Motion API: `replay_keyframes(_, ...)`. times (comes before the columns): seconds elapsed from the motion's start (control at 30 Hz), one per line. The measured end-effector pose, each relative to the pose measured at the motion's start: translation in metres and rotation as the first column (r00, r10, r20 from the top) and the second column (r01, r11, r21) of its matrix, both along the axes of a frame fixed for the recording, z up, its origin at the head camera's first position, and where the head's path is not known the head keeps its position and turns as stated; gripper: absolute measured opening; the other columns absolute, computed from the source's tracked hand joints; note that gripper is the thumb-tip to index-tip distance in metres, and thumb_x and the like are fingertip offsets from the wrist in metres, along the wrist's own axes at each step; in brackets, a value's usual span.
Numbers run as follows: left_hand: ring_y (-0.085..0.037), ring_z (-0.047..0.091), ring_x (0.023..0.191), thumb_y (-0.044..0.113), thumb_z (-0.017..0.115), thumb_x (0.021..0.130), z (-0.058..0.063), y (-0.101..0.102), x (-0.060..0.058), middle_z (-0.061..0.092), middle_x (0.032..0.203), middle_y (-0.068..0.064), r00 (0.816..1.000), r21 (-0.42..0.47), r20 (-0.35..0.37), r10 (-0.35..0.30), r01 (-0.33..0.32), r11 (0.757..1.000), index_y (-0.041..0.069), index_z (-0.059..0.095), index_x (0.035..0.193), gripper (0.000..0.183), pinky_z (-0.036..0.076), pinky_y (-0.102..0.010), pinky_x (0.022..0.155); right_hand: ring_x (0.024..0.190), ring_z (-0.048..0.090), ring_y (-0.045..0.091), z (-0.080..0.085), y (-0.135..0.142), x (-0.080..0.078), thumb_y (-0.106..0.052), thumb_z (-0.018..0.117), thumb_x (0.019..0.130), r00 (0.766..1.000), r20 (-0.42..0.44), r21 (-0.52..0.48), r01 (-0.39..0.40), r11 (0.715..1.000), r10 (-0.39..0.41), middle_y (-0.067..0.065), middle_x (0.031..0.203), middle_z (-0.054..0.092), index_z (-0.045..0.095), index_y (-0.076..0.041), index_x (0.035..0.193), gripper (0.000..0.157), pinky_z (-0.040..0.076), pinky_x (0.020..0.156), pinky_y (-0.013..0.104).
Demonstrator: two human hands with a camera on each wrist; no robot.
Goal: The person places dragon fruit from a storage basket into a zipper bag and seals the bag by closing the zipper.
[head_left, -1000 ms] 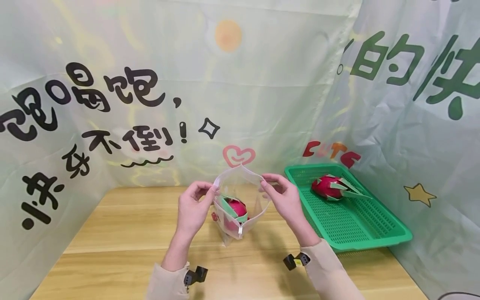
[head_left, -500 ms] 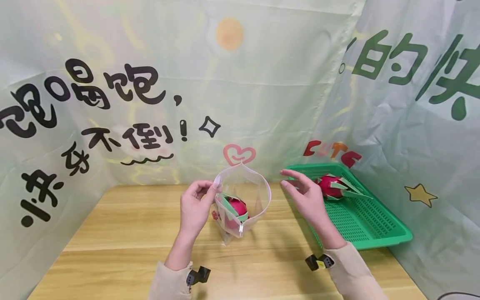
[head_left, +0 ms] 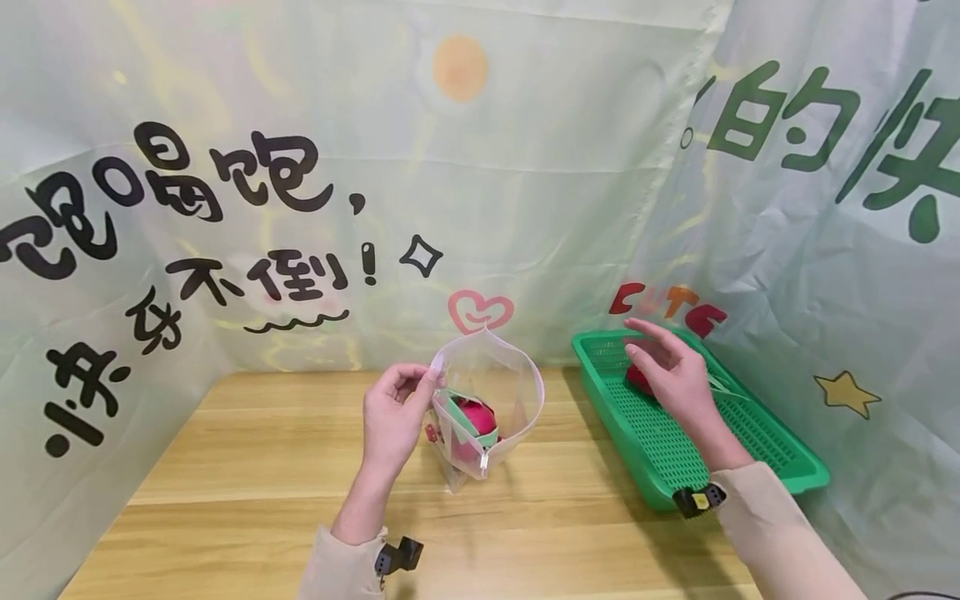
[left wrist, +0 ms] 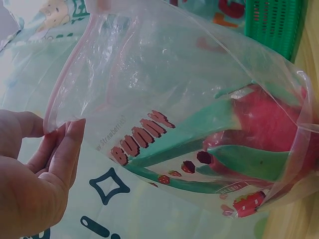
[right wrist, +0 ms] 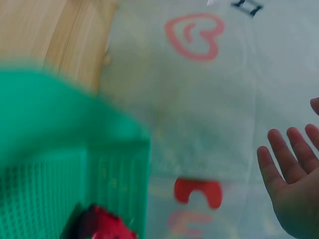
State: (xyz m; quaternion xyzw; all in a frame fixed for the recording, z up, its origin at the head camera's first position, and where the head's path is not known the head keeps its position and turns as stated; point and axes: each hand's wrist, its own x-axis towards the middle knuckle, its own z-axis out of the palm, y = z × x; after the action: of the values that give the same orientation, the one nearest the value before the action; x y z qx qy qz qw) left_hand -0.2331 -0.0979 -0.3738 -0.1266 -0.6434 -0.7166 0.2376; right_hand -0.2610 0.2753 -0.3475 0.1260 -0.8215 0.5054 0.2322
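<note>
A clear plastic bag point(head_left: 487, 400) is stood upright at the centre of the wooden worktop point(head_left: 247, 467), its mouth spread wide. Its rim at 9 o'clock is pinched between thumb and fingers point(left wrist: 67, 149) of the left hand point(head_left: 392, 417). A red dragon fruit point(head_left: 474, 414) is seen inside the bag. At 3 o'clock from the bag, a green basket point(head_left: 750, 450) is placed on the worktop. The right hand point(head_left: 671, 371) is held over the basket with fingers straight and spread, nothing gripped, above a second dragon fruit point(right wrist: 104, 224), largely hidden in the head view.
</note>
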Motion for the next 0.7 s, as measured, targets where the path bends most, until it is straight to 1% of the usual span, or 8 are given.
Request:
replay_keyframes(0.17,-0.017,0.071,0.087,0.0,0.07,0.097,0.0,0.001,0.0,0.073,0.094,-0.023,1.0,-0.004,0.007,0.004,-0.004,1.0,-0.008,0.068,0.101,0.009,0.061,-0.023,0.07,0.11,0.062,-0.008,-0.004,0.026,-0.021,-0.032,0.065,0.104,0.998,0.036,0.017,0.047,0.999,-0.047,-0.012,0.134,0.066,0.056,-0.015,0.15,0.05,0.053,0.083,0.011)
replay_keyframes(0.23,-0.017,0.071,0.087,0.0,0.07,0.097,-0.001,0.001,0.0,0.073,0.094,-0.023,1.0,-0.004,0.013,0.004,-0.004,1.0,-0.007,0.068,0.101,0.009,0.061,-0.023,0.07,0.11,0.061,-0.009,-0.007,0.035,-0.03,-0.034,0.064,0.104,0.996,0.057,0.037,0.06,0.997,-0.062,-0.006,0.138,0.065,0.055,-0.015,0.151,0.051,0.053,0.079,0.012)
replay_keyframes(0.37,-0.016,0.072,0.086,-0.001,0.07,0.097,-0.001,0.002,0.0,0.073,0.094,-0.023,1.0,0.002,0.008,0.0,0.0,1.0,-0.008,0.068,0.101,0.008,0.062,-0.024,0.07,0.112,0.056,-0.01,-0.014,0.055,-0.048,-0.035,0.064,0.104,0.995,0.081,0.091,0.059,0.994,-0.066,0.006,0.149,0.058,0.052,-0.015,0.153,0.055,0.049,0.081,0.009)
replay_keyframes(0.43,-0.016,0.072,0.085,-0.002,0.07,0.097,-0.001,0.002,0.0,0.073,0.094,-0.023,1.0,0.005,0.003,-0.006,0.006,1.0,-0.008,0.068,0.101,0.008,0.062,-0.024,0.07,0.117,0.056,-0.004,-0.02,0.065,-0.056,-0.038,0.064,0.104,0.992,0.101,0.123,0.059,0.991,-0.071,0.012,0.152,0.055,0.05,-0.015,0.155,0.057,0.048,0.084,0.008)
replay_keyframes(0.5,-0.016,0.072,0.085,-0.002,0.07,0.097,-0.001,0.004,0.001,0.073,0.094,-0.023,1.0,0.001,0.0,-0.009,0.009,1.0,-0.007,0.068,0.101,0.007,0.062,-0.024,0.07,0.125,0.057,0.011,-0.024,0.075,-0.062,-0.04,0.063,0.104,0.988,0.131,0.164,0.063,0.985,-0.085,0.017,0.155,0.051,0.046,-0.016,0.157,0.061,0.049,0.084,0.011)
replay_keyframes(0.57,-0.016,0.072,0.086,-0.002,0.07,0.097,0.0,0.005,0.001,0.073,0.094,-0.022,1.0,-0.005,0.0,-0.01,0.01,1.0,-0.007,0.068,0.101,0.007,0.061,-0.023,0.071,0.134,0.052,0.028,-0.029,0.084,-0.068,-0.043,0.062,0.104,0.98,0.169,0.203,0.066,0.977,-0.101,0.02,0.157,0.048,0.043,-0.017,0.159,0.064,0.052,0.09,0.023)
replay_keyframes(0.63,-0.017,0.071,0.087,-0.001,0.07,0.097,-0.001,0.005,0.001,0.073,0.094,-0.021,1.0,-0.013,-0.001,-0.006,0.006,1.0,-0.007,0.069,0.101,0.007,0.061,-0.023,0.073,0.141,0.042,0.045,-0.032,0.091,-0.073,-0.044,0.062,0.104,0.973,0.206,0.235,0.058,0.97,-0.108,0.023,0.159,0.042,0.039,-0.016,0.161,0.068,0.052,0.098,0.042)
replay_keyframes(0.7,-0.017,0.072,0.088,-0.001,0.07,0.097,-0.001,0.005,0.0,0.073,0.094,-0.021,1.0,-0.017,-0.004,-0.002,0.002,1.0,-0.006,0.069,0.101,0.007,0.061,-0.023,0.074,0.145,0.033,0.051,-0.035,0.096,-0.079,-0.045,0.062,0.104,0.965,0.24,0.259,0.043,0.965,-0.107,0.025,0.163,0.036,0.035,-0.014,0.162,0.072,0.046,0.102,0.06)
